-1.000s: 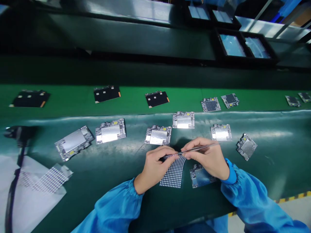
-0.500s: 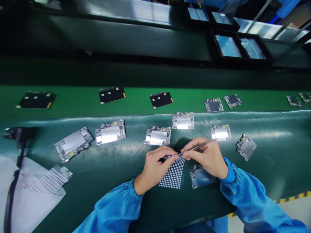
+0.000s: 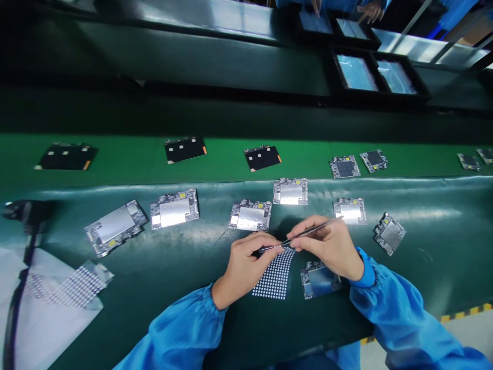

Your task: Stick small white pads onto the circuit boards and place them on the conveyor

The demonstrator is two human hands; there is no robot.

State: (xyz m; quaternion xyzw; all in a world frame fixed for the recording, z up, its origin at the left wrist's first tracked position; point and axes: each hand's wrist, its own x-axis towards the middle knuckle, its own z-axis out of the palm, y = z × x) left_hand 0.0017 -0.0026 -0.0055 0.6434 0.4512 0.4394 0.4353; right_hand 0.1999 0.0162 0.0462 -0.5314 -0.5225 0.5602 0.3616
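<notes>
My left hand [image 3: 252, 262] is closed on the top edge of a sheet of small round stickers [image 3: 275, 277], which hangs below the fingers. Tweezers [image 3: 314, 227] are pinched in my right hand [image 3: 327, 246], their tip at the sheet's top edge near the left fingertips. Whether a sticker sits at the tip is too small to tell. Partly under the right hand lies a circuit board [image 3: 319, 282] with a metal shield. Just beyond my hands are two more boards, one nearer [image 3: 250, 217] and one farther [image 3: 290, 192].
Several boards, such as a tilted one [image 3: 115, 226], lie along the bench [image 3: 435, 241]. Black-covered boards [image 3: 186, 150] rest on the green belt [image 3: 223, 154]. More sticker sheets [image 3: 82, 285] lie left on white paper beside a black cable [image 3: 19, 308]. Across stand dark trays [image 3: 377, 72] and a co-worker's hands [image 3: 372, 10].
The boards on the green belt have moved right. My right hand has shifted slightly, tilting the tweezers. Across the bench, a co-worker's hands have come over the far tray; the nearer tray moved slightly left.
</notes>
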